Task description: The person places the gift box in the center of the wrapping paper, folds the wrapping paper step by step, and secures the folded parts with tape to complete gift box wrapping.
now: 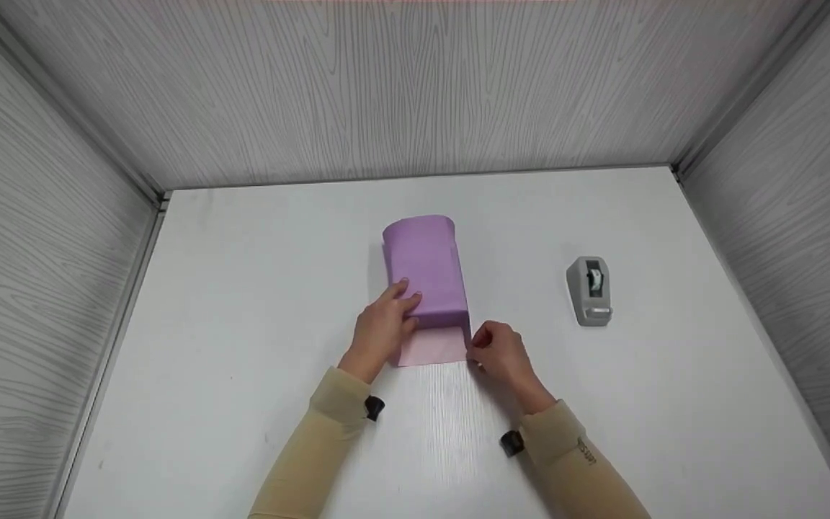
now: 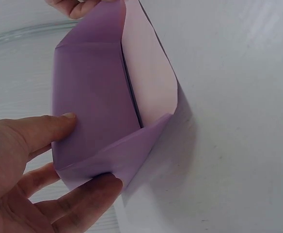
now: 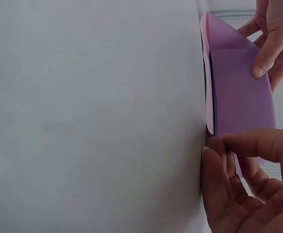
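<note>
Paper [image 1: 426, 263] extends beyond right grip [image 1: 500, 353]; left grip [image 1: 379, 328] holds its side.

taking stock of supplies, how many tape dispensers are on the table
1: the grey tape dispenser on the white table, right of the purple paper and the right hand.

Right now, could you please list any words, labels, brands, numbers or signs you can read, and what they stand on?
"Let's" on the right sleeve; the word after it is too small to read.
None readable on the paper or the tape dispenser.
</note>
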Demonstrator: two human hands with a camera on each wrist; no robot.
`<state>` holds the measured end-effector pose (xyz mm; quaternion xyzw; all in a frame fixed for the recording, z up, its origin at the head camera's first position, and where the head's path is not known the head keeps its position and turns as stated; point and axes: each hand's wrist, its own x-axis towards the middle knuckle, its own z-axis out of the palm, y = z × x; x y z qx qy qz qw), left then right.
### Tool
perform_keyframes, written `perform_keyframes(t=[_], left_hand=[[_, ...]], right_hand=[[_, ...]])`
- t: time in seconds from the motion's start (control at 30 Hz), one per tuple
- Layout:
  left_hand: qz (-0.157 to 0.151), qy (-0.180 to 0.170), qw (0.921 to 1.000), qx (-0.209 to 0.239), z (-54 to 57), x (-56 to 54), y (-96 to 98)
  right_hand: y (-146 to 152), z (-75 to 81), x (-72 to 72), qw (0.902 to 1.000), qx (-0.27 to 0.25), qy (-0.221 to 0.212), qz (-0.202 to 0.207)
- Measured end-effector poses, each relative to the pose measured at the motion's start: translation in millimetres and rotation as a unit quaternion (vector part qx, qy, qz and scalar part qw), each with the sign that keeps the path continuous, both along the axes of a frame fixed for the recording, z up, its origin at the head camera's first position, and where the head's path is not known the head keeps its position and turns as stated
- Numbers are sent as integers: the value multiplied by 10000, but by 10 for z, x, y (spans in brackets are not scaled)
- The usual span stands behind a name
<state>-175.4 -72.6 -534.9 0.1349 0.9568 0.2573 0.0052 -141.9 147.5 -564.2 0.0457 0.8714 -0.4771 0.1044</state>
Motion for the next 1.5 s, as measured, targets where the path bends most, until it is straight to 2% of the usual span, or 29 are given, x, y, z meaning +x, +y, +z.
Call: perform_keyframes(t=[0.17,0.37,0.63,0.7,0.8,0.9,1.07,1.27,1.5], left_hand=[[15,-6,10000,-9,-6,-5,5],[-14,23,10000,-63,-4,1,2],[-63,59,10000,-45,-3,3,-4],[-62,78,9999,-40,-5,2,-6],[-63,125,9999,-43,-8,2,-8],[-67,157,9998,-42,-10,5,-9],[-65,157,9998,-58,-9,7,-9],[-56,83,9999,-52,-7,2,-11],[-36,76,10000,-10,-12,4,-14]], right_hand=[[10,34,-16,9997,-134,186,78],[1,46,-51,9977,130,630,216],[8,30,-83,9893,376,924,1065],[23,14,-85,9813,473,1181,1447],[46,-17,-92,9623,770,1606,2058],[60,-38,-102,9444,1047,1808,2537],[51,-39,-113,9259,1445,1910,2920],[28,22,-103,9145,1758,1697,3225],[10,61,-106,8790,2131,2077,3726]])
